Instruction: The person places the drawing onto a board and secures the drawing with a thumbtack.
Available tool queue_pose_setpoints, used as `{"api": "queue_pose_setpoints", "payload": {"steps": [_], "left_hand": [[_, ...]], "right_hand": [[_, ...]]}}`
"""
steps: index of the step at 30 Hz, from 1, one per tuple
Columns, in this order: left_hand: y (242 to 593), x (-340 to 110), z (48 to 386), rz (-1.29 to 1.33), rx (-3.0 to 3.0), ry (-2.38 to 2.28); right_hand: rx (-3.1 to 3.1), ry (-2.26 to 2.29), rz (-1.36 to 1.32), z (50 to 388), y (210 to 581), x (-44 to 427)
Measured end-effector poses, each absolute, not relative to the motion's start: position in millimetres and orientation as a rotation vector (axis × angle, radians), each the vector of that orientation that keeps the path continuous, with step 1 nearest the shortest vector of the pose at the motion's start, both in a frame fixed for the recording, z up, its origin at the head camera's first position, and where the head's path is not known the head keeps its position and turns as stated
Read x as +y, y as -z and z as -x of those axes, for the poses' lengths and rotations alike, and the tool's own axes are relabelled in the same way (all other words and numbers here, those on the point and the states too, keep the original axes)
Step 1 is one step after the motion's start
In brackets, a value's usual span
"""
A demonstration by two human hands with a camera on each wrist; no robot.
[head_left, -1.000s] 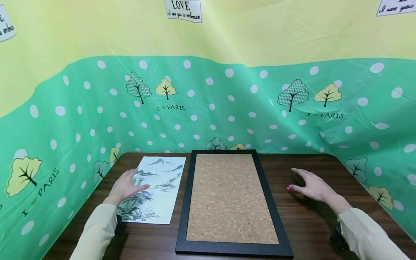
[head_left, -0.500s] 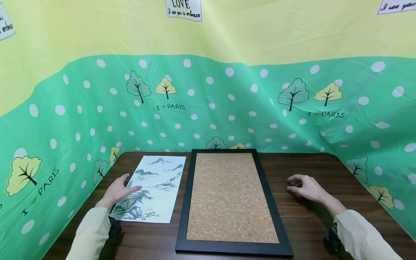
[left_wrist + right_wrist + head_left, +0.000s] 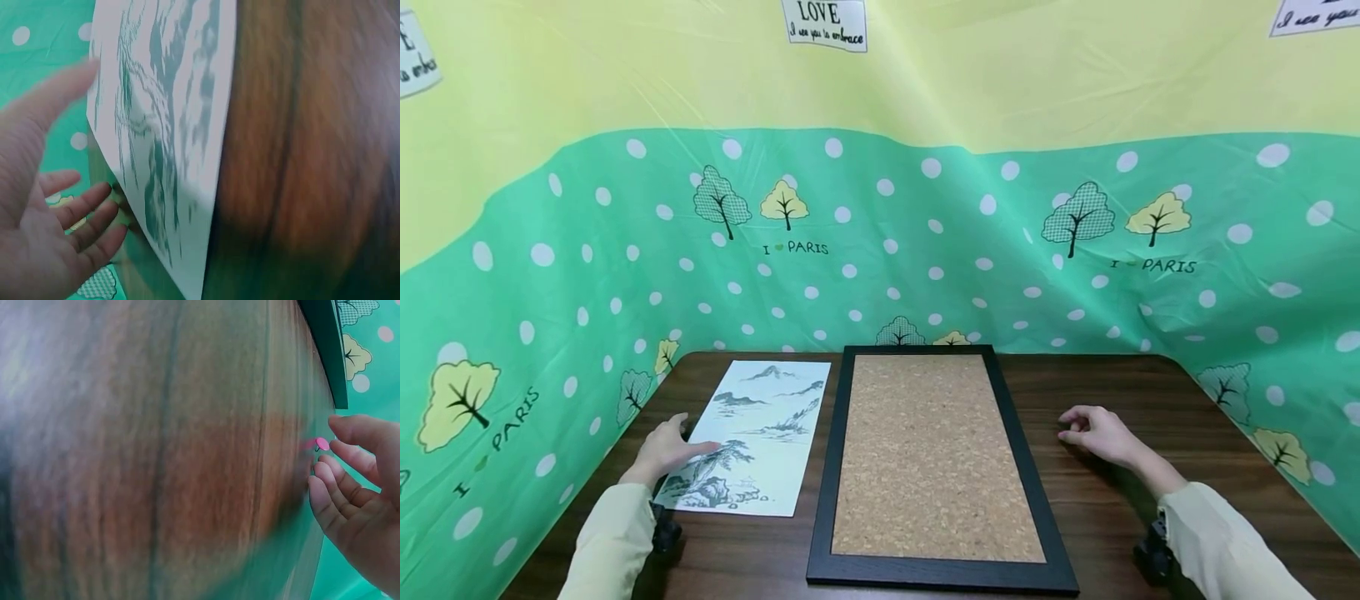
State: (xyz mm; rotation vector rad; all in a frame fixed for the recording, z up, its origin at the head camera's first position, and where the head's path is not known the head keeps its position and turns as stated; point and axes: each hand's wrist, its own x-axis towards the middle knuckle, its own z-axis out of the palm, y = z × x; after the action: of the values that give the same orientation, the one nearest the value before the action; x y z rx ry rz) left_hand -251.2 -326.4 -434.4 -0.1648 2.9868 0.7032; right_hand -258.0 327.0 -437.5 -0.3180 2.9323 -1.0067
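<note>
My left hand (image 3: 664, 452) is at the left edge of a white sheet printed with an ink landscape (image 3: 775, 454). Its thumb reaches over the sheet, while the other fingers are spread beyond the edge; none grips it. Right of the frame, my right hand (image 3: 1102, 435) is low over the table with bent fingers. In the right wrist view, a small pink push pin (image 3: 322, 444) lies right at its thumb and index fingertips, which stay apart. The fingers hide that pin in the head view. Between the hands lies a black-framed cork board (image 3: 936, 458).
The dark wooden table (image 3: 1120, 375) has rounded far corners. A green and yellow printed cloth (image 3: 925, 233) hangs behind it and along both sides. The sheet lies just left of the board's frame, with a narrow strip of table between them.
My left hand has drawn back left and lower along the sheet's edge. My right hand's fingers have curled in around the pink push pin, hiding it from the head view. Sheet and board stay put.
</note>
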Motion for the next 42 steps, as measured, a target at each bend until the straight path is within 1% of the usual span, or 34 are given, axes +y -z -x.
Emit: {"api": "queue_pose_setpoints", "payload": {"steps": [14, 19, 29, 37, 42], "left_hand": [[436, -322, 261, 0.320, 2.857, -0.815], [435, -322, 262, 0.386, 2.814, -0.874], [429, -317, 259, 0.424, 2.830, -0.854], [427, -317, 258, 0.512, 2.783, -0.981], [427, -322, 258, 0.398, 2.815, -0.920]], "right_hand": [[2.915, 1.022, 0.233, 257, 440, 326], [2.909, 1.021, 0.229, 255, 439, 325], [2.916, 1.019, 0.219, 256, 440, 325], [2.909, 1.028, 0.225, 258, 442, 327], [2.896, 1.040, 0.252, 258, 442, 329]]}}
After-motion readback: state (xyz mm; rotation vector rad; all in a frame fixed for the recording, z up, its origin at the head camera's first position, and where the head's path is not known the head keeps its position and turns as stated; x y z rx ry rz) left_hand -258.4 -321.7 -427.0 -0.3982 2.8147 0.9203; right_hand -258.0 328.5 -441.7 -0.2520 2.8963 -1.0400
